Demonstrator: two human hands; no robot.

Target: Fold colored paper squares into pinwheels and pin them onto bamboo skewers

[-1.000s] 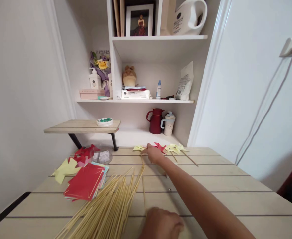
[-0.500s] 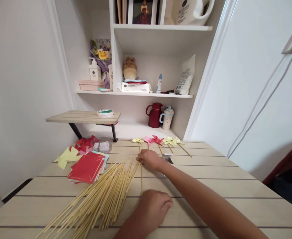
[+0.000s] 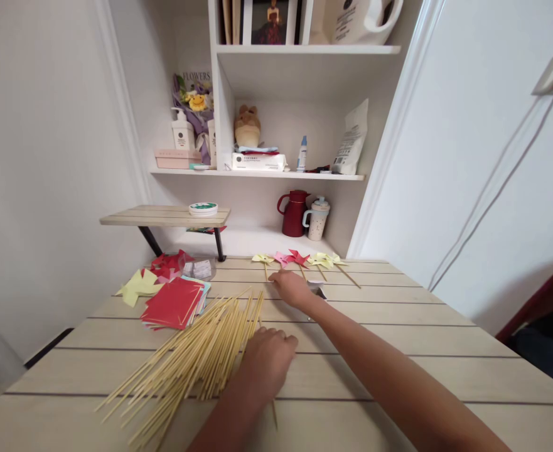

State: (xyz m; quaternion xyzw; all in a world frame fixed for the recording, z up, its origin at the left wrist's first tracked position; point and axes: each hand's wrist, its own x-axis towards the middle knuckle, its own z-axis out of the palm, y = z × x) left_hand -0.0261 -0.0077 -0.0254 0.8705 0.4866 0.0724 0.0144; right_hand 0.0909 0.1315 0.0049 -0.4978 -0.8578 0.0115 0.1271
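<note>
My left hand (image 3: pixel 269 355) is closed, low over the table, right beside the pile of thin wooden sticks (image 3: pixel 210 345). A single wooden stick (image 3: pixel 275 415) shows below it, running under the hand. Farther forward my right hand (image 3: pixel 292 289) has its fingers drawn together; anything between them is too small to make out. Just beyond its fingertips lie paper pinwheels on sticks: a yellow pinwheel (image 3: pixel 263 258), a pink pinwheel (image 3: pixel 282 258), a red pinwheel (image 3: pixel 299 257), and more yellow ones to the right. A small open box (image 3: pixel 317 289) is partly hidden behind the right wrist.
Left of the sticks lies a stack of red paper squares (image 3: pixel 175 303), with a yellow paper shape (image 3: pixel 139 287), red folded paper (image 3: pixel 167 266) and a clear plastic box (image 3: pixel 198 270). A small raised shelf (image 3: pixel 163 216) stands behind. A red jug (image 3: pixel 295 215) and a cup (image 3: pixel 318 220) stand at the back.
My right hand has moved forward and slightly right, from the stick's upper end toward the pinwheels. My left hand has moved forward and left, against the stick pile. The view shifted slightly.
</note>
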